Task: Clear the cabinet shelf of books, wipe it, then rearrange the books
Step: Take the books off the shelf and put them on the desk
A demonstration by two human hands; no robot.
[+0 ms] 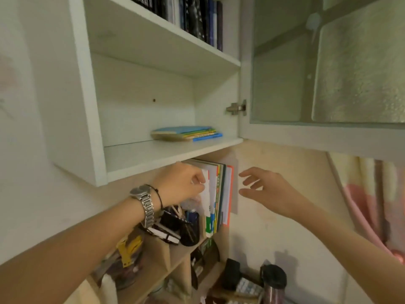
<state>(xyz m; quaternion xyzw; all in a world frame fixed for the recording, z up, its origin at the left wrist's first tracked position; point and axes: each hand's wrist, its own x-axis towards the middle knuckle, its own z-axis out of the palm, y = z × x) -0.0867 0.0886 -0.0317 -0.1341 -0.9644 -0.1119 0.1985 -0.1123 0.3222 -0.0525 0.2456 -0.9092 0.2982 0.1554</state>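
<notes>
Left hand [182,185] pinches upright books [215,194] under the cabinet [171,159]; right hand [267,189] open beside them, fingers spread, holding nothing.

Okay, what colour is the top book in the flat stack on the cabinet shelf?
Light blue top book, seen in the head view.

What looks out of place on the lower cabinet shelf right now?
A small stack of thin books lies flat at the back right of the lower cabinet shelf, while the upper shelf's books stand upright. The left hand grips upright books below the cabinet; the right hand hovers open.
</notes>
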